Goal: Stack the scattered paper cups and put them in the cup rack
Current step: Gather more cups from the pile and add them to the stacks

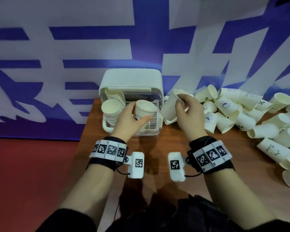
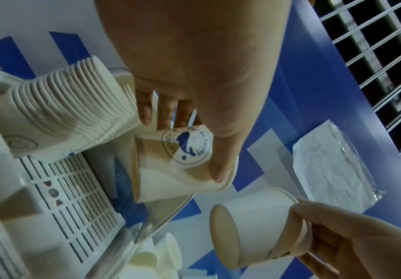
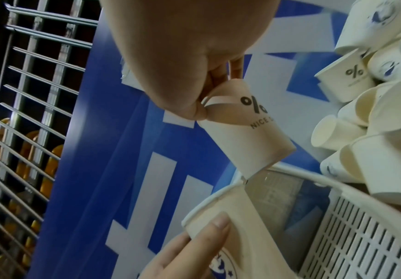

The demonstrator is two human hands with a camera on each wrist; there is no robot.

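My left hand (image 1: 132, 118) grips a short stack of paper cups (image 1: 145, 108) with a blue dolphin logo (image 2: 186, 147), held over the slatted tray of the white cup rack (image 1: 132, 81). A long stack of nested cups (image 1: 111, 109) leans in the rack's left side (image 2: 58, 113). My right hand (image 1: 185, 111) pinches the rim of a white cup (image 1: 172, 106) with a "%" print (image 3: 244, 128), held tilted to the right of the rack. The left hand's thumb (image 3: 209, 230) lies on the rim of its cup.
A big heap of loose paper cups (image 1: 241, 114) covers the right part of the wooden table (image 1: 166, 141), reaching its right edge. A blue and white banner (image 1: 74, 47) hangs behind. Red floor lies to the left of the table.
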